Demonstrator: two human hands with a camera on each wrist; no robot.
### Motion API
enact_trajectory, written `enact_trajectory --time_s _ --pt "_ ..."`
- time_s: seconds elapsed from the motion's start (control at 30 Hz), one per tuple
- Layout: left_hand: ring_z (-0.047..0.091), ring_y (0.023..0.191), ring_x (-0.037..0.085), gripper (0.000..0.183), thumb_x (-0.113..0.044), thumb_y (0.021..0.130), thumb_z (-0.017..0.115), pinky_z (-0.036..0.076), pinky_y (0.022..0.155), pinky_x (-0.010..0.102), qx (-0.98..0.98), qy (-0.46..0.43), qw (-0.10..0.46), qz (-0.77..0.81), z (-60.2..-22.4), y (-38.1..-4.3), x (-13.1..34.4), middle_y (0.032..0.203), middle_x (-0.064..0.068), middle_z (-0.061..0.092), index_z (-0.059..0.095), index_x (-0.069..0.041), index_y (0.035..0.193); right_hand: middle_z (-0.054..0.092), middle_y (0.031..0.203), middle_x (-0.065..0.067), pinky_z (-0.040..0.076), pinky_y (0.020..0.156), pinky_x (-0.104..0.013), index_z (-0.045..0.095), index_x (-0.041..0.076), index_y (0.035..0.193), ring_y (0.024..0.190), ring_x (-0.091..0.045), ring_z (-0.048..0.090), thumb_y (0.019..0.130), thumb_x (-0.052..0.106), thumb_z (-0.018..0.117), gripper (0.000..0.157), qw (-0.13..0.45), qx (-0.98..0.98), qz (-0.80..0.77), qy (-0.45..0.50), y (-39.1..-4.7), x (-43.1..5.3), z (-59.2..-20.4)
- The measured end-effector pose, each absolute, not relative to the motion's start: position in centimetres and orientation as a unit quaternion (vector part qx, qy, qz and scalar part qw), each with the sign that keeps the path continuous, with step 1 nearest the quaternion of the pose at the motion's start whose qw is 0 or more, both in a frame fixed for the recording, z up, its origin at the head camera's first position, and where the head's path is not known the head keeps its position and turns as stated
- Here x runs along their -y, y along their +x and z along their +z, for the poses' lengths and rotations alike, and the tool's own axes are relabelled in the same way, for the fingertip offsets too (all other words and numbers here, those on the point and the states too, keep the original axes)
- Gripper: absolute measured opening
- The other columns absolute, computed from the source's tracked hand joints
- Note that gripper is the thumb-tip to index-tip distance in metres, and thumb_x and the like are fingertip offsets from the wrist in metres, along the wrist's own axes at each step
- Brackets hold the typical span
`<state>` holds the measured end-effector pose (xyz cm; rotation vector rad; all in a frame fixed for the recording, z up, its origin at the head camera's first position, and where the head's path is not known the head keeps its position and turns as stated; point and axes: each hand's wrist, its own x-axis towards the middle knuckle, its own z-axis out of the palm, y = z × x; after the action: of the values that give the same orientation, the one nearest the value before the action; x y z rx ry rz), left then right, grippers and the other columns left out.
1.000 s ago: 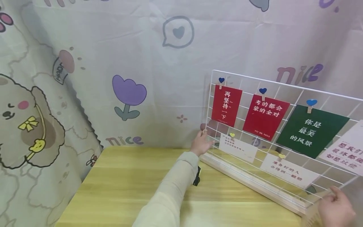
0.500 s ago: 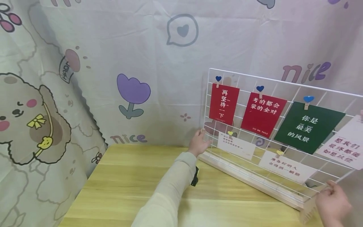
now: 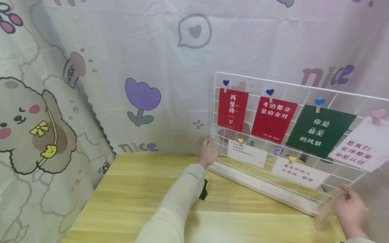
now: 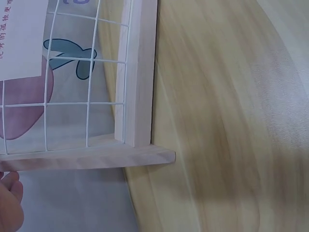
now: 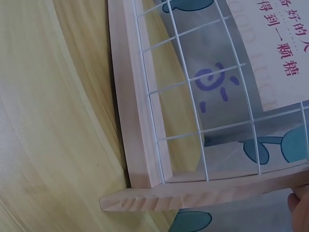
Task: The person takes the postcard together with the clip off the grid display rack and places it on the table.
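A white wire grid stand [image 3: 237, 136] with a wooden base [image 3: 258, 187] stands upright on the table. Red cards [image 3: 233, 110], a green card [image 3: 320, 130] and pale cards [image 3: 247, 154] hang on it from small clips with heart-shaped heads. My left hand [image 3: 208, 152] grips the stand's left end, low down; in the left wrist view, fingers [image 4: 10, 193] show at the wooden end piece [image 4: 96, 157]. At the opposite end, my right hand [image 3: 351, 206] holds the other end piece [image 5: 203, 193]. In the right wrist view only a bit of that hand shows.
The wood-grain table [image 3: 130, 192] reaches back to a patterned curtain [image 3: 170, 67] close behind the stand. A small black object [image 3: 203, 190] lies on the table beside my left forearm, partly hidden by the sleeve. Another curtain fold [image 3: 30, 135] hangs along the left.
The grid stand, cards and both hands have shifted a little to the left over the table. My grip at both ends looks the same. The head view turned slightly earlier on.
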<state>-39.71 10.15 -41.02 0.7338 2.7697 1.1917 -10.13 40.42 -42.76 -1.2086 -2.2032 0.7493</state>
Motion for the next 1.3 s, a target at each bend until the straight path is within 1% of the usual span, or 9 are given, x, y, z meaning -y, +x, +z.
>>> enact_trajectory --time_s 0.17,0.3,0.4,0.5,0.6,0.67,0.97,1.13,1.3 --pt "0.034 0.116 0.033 0.065 -0.031 0.081 0.056 0.028 0.094 0.044 -0.890 0.233 0.009 0.393 -41.1 -39.8 -10.3 0.137 0.010 0.025 0.027 -0.011 0.135 0.049 0.110 -0.025 0.032 0.058 -0.032 0.045 -0.001 0.120 0.082 -0.032 0.044 0.086 0.006 0.029 0.038 0.254 0.821 0.261 -0.440 -10.2 -40.5 -42.5" --pt "0.035 0.116 0.034 0.064 -0.031 0.080 0.056 0.029 0.094 0.045 -0.890 0.229 0.006 0.395 -41.2 -39.9 -10.3 0.137 0.011 0.025 0.028 -0.012 0.135 0.047 0.111 -0.026 0.033 0.057 -0.030 0.043 -0.002 0.122 0.080 -0.032 0.043 0.086 0.005 0.028 0.039 0.250 0.817 0.274 -0.442 -10.3 -40.3 -42.5" --pt "0.037 0.114 0.035 0.064 -0.028 0.080 0.058 0.030 0.092 0.046 -0.882 0.226 0.006 0.413 -41.5 -39.9 -10.3 0.137 0.011 0.025 0.029 -0.012 0.134 0.047 0.113 -0.026 0.035 0.061 -0.034 0.042 -0.002 0.122 0.085 -0.034 0.044 0.086 0.004 0.028 0.039 0.259 0.809 0.282 -0.446 -10.4 -40.2 -42.7" --pt "0.039 0.112 0.036 0.063 -0.027 0.080 0.057 0.033 0.091 0.046 -0.882 0.228 -0.001 0.412 -41.8 -40.0 -10.3 0.137 0.012 0.026 0.029 -0.014 0.135 0.041 0.124 -0.023 0.037 0.073 -0.044 0.041 -0.002 0.123 0.098 -0.037 0.043 0.087 0.005 0.026 0.040 0.272 0.803 0.289 -0.444 -10.5 -40.0 -42.9" --pt "0.041 0.109 0.036 0.063 -0.027 0.080 0.057 0.035 0.089 0.045 -0.885 0.235 -0.011 0.402 -41.9 -40.1 -10.3 0.136 0.013 0.027 0.029 -0.014 0.135 0.029 0.134 -0.018 0.029 0.089 -0.050 0.041 -0.002 0.123 0.115 -0.038 0.034 0.088 0.006 0.025 0.040 0.283 0.801 0.294 -0.439 -10.6 -39.9 -43.0" --pt "0.042 0.109 0.035 0.063 -0.027 0.080 0.057 0.035 0.089 0.044 -0.888 0.237 -0.017 0.393 -42.0 -40.2 -10.3 0.136 0.013 0.027 0.030 -0.013 0.134 0.025 0.137 -0.014 0.025 0.093 -0.051 0.042 -0.002 0.123 0.120 -0.038 0.027 0.088 0.006 0.025 0.039 0.289 0.800 0.292 -0.436 -10.6 -39.9 -43.0" --pt "0.044 0.106 0.035 0.059 -0.025 0.079 0.059 0.036 0.088 0.043 -0.885 0.241 -0.039 0.396 -42.1 -40.4 -10.5 0.134 0.014 0.029 0.036 -0.011 0.131 0.029 0.134 -0.018 0.030 0.082 -0.051 0.046 -0.005 0.118 0.115 -0.041 0.032 0.087 0.003 0.028 0.037 0.324 0.809 0.267 -0.411 -10.8 -39.9 -43.3" --pt "0.046 0.102 0.037 0.058 -0.020 0.077 0.059 0.037 0.087 0.045 -0.881 0.239 -0.048 0.406 -42.3 -40.5 -10.4 0.132 0.018 0.030 0.038 -0.011 0.130 0.024 0.137 -0.013 0.031 0.085 -0.051 0.040 -0.002 0.125 0.117 -0.040 0.029 0.089 0.004 0.028 0.039 0.303 0.808 0.287 -0.416 -10.8 -40.0 -43.2" --pt "0.042 0.108 0.035 0.057 -0.015 0.076 0.060 0.036 0.088 0.045 -0.875 0.229 -0.035 0.424 -42.2 -40.6 -10.4 0.133 0.016 0.030 0.040 -0.015 0.129 0.028 0.136 -0.012 0.031 0.084 -0.050 0.043 -0.001 0.123 0.116 -0.039 0.032 0.089 0.003 0.029 0.037 0.309 0.801 0.291 -0.421 -10.8 -40.0 -43.2"
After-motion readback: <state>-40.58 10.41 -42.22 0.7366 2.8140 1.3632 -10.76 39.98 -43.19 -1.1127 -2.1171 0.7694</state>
